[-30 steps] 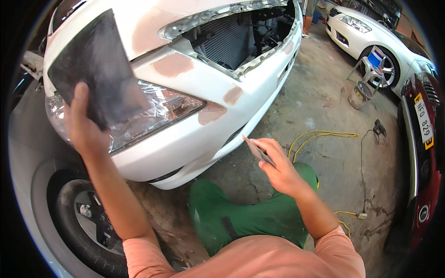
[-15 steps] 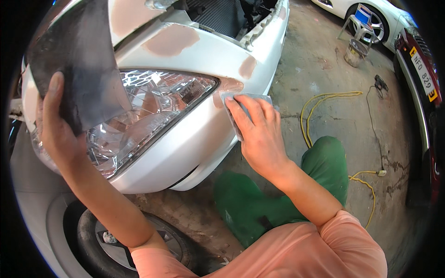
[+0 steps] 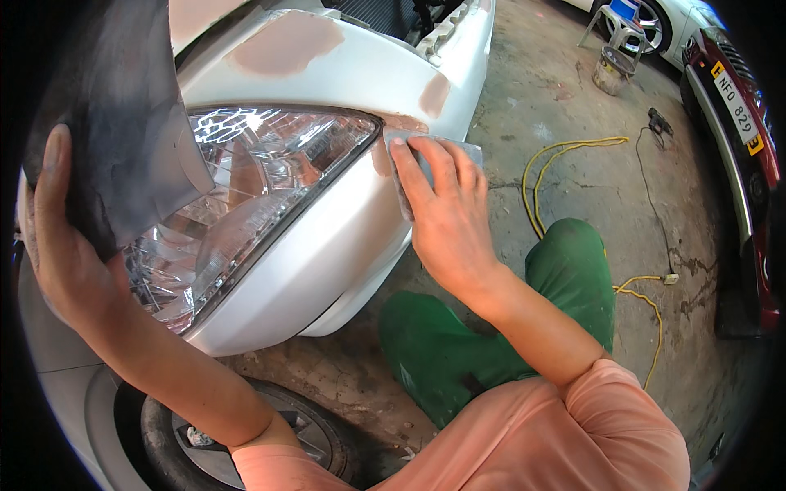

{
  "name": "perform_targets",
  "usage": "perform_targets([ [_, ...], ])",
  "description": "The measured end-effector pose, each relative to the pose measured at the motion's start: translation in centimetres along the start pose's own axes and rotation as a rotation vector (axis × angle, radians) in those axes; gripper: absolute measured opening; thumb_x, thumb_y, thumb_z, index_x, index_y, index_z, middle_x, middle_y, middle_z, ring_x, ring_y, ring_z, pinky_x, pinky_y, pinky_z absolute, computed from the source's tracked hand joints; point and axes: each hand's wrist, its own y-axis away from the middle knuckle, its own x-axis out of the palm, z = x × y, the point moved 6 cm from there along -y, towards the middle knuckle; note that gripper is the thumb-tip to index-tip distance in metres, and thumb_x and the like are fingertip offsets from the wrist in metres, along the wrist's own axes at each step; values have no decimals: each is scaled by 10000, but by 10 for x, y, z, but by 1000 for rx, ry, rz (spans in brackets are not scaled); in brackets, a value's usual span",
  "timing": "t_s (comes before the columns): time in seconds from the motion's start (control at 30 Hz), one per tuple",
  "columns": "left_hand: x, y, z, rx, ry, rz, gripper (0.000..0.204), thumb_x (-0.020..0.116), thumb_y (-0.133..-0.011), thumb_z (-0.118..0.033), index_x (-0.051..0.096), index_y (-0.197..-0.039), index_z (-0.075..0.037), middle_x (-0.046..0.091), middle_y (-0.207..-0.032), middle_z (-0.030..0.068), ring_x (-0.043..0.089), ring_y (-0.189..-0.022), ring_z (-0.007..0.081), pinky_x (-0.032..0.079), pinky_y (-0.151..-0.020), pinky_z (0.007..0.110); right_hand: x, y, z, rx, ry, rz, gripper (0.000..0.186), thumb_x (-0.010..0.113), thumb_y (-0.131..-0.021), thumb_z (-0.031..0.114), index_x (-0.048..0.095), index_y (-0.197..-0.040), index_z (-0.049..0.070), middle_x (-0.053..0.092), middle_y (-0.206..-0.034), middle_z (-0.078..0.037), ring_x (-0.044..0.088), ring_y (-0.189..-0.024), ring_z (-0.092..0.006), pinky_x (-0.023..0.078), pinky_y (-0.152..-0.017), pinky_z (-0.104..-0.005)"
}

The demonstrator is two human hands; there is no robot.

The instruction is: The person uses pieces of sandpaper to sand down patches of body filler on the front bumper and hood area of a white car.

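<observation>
My right hand (image 3: 453,209) presses a thin grey sheet of sandpaper (image 3: 404,182) against the white bumper (image 3: 315,237), beside the pointed end of the clear headlight (image 3: 274,176). Its fingers lie over the paper, which curves over the body edge. My left hand (image 3: 78,266) grips the edge of a large dark grey, smooth-looking sheet or panel (image 3: 123,114) at the left, with one digit stretched along its face. That sheet covers part of the headlight. Brownish filler patches (image 3: 286,42) mark the white bodywork, one smaller patch (image 3: 434,96) near the sandpaper.
A wheel (image 3: 246,434) lies under my left arm. Yellow cord (image 3: 540,176) and a black plug (image 3: 659,123) rest on the concrete floor (image 3: 491,176). At the right stand a bucket (image 3: 612,72), a stool (image 3: 614,24) and a dark red car (image 3: 729,164).
The whole view has shifted slightly. My right hand and the sandpaper have slid a little upward along the bumper toward the headlight's tip. My left hand and the dark sheet have moved left.
</observation>
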Motion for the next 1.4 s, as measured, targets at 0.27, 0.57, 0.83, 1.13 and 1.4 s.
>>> perform_targets([
  [0.27,-3,-3,1,99,-59,-1,332,450,-1040,-69,655,-1288,13,653,-1306,175,645,-1206,272,514,-1060,390,6,4,9,3,2,28,616,654,-803,42,520,-1403,83,450,-1364,-107,452,-1237,-336,398,-984,-506],
  [0.57,1,-1,-5,148,-163,49,340,442,-1033,-52,654,-1292,11,649,-1311,171,648,-1200,274,517,-1053,384,4,21,5,-149,-20,81,605,667,-808,79,529,-1398,99,472,-1339,-94,469,-1226,-326,402,-984,-509],
  [0.83,2,-1,-1,96,-115,133,370,479,-1020,-27,593,-1369,20,561,-1418,181,584,-1273,259,445,-1117,381,-12,2,-3,-51,-4,25,552,626,-836,53,550,-1381,94,494,-1341,-85,481,-1230,-308,387,-1009,-495],
  [1.13,1,-1,-3,61,-78,31,334,459,-1024,-44,660,-1288,-11,642,-1319,174,645,-1210,267,521,-1049,357,-6,-3,1,-51,-12,52,540,634,-826,65,562,-1360,97,514,-1317,-85,492,-1219,-307,381,-1010,-495],
  [1.4,-2,-2,-2,168,-258,68,347,441,-1025,-24,646,-1304,1,642,-1336,175,636,-1233,283,514,-1058,383,4,14,3,-156,-58,41,546,647,-813,71,569,-1352,114,513,-1320,-66,490,-1221,-308,386,-1011,-528],
])
